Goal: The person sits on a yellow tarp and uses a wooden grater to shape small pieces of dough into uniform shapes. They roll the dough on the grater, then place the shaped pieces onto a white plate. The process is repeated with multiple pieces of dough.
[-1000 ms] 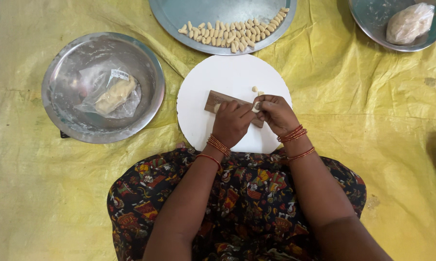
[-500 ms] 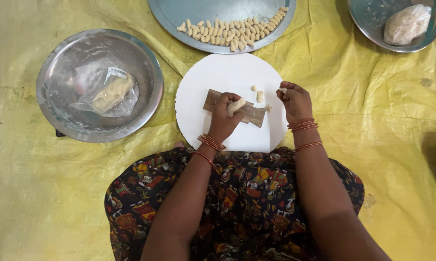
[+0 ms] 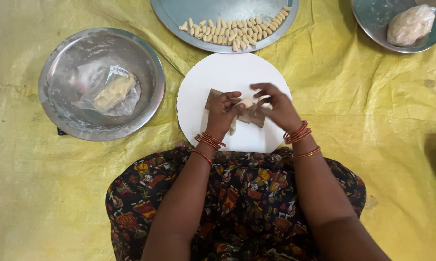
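Over the white round board (image 3: pixel 227 72), both hands are now together at the small brown wooden block (image 3: pixel 254 116). Half a second ago the right hand (image 3: pixel 276 108) was lifted off to the side, well apart from the block; now it is back over it, fingers loosely spread and curved, tips (image 3: pixel 260 88) near a small pale dough bit (image 3: pixel 247 102). Left hand (image 3: pixel 222 111) sits on the block's left part, fingers curled, thumb and forefinger seemingly pinching that dough bit; exact contact is hard to tell. A second pale strip (image 3: pixel 233 126) shows just below the left hand, touching the board.

Read: one shaped piece is done and the hands are on a fresh bit at the block, so the work looks mid-cycle.

Around:
- flat steel plate (image 3: pixel 179 19) above the board, carrying a row of small shaped dough pieces (image 3: pixel 232 30)
- steel bowl (image 3: pixel 58 116) at left, holding dough in a clear plastic bag (image 3: pixel 112 91)
- another steel bowl (image 3: pixel 372 29) top right with a wrapped dough lump (image 3: pixel 411 24)
- yellow sheet (image 3: pixel 372 121) under everything
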